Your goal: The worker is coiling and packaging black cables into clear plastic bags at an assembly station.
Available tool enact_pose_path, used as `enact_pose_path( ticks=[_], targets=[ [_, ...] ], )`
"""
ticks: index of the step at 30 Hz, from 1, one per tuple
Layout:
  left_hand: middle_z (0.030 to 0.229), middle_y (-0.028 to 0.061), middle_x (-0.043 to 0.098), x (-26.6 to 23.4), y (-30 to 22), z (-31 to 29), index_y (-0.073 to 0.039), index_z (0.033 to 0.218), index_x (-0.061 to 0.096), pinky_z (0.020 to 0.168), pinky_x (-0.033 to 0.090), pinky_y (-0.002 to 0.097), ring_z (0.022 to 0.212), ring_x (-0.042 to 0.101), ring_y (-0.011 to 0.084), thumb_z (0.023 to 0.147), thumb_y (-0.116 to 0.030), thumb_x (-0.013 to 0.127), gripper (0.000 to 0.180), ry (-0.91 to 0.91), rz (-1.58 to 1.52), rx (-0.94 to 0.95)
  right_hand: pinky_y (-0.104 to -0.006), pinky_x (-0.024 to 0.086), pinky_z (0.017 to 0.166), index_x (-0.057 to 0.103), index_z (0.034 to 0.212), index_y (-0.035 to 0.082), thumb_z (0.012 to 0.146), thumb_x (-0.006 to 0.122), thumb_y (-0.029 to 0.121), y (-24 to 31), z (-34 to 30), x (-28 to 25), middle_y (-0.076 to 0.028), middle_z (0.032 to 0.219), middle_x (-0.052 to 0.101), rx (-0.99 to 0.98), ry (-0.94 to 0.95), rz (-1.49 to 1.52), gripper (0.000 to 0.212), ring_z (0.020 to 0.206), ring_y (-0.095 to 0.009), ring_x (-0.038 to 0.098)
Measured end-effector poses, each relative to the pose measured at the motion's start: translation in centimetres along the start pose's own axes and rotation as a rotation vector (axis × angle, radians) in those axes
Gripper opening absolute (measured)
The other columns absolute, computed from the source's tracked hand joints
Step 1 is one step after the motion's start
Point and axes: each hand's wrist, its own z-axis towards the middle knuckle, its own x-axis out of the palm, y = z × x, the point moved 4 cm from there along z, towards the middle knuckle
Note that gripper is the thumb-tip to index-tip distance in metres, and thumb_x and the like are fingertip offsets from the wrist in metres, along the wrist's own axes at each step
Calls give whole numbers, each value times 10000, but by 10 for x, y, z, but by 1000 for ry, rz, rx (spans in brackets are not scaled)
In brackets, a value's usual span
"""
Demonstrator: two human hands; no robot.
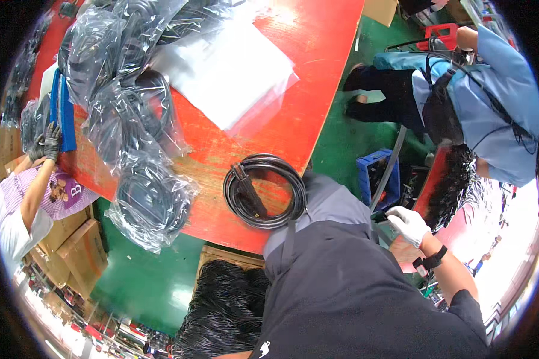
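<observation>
My right hand point(408, 226), in a white glove with a black band on the wrist, is at my right side, beyond the red table's edge. Its fingers are curled, and a small dark piece point(378, 216) shows at the fingertips; I cannot make out what it is. My left hand is out of view; only a sliver of skin shows at the lower edge. In front of me, a coiled black cable point(296, 188) with a dark connector point(248, 192) lies at the near edge of the red table point(269, 134). Neither visible hand part touches this coil.
Bagged cable coils point(150, 200) are heaped on the table's left, beside clear plastic bags point(227, 72). A box of black cables point(227, 305) stands below. A co-worker's gloved hands point(52, 141) touch a blue holder point(66, 113). Another person point(479, 102) stands right, near a blue crate point(380, 179).
</observation>
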Motion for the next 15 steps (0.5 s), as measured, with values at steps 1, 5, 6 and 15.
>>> enact_pose_path(
  ticks=[1, 5, 6, 15],
  targets=[
    [1364, 121, 678, -4, -5, 3, -33, 1472, 600, 917, 580, 384, 1039, 684, 231, 1002, -376, 634, 583, 17, 32, 7, -373, 560, 909, 688, 1213, 37, 1037, 620, 271, -20, -9, -2, -143, 1086, 745, -58, -49, -40, 301, 1000, -260, 720],
    [1376, 131, 669, -17, -23, 8, -39, 1471, 603, 914, 585, 393, 1052, 685, 242, 1005, -397, 626, 588, 75, 142, 9, -391, 559, 951, 700, 1203, 42, 1021, 628, 284, -54, -33, -7, -163, 1125, 755, 80, -91, 12, 311, 1059, -315, 734],
    [1380, 134, 666, -20, -27, 8, -40, 1470, 604, 913, 587, 395, 1055, 686, 245, 1006, -402, 624, 589, 91, 170, 4, -391, 559, 949, 698, 1204, 42, 1022, 627, 282, -58, -36, -8, -163, 1122, 756, 120, -116, 50, 310, 1056, -313, 735],
    [1407, 158, 645, -38, -39, -27, -52, 1467, 611, 906, 598, 416, 1083, 689, 270, 1013, -449, 608, 603, 249, 389, -114, -400, 556, 944, 689, 1222, 50, 1032, 611, 330, -49, -27, 11, -171, 1140, 752, 37, -78, 9, 347, 1068, -336, 728]
  ],
)
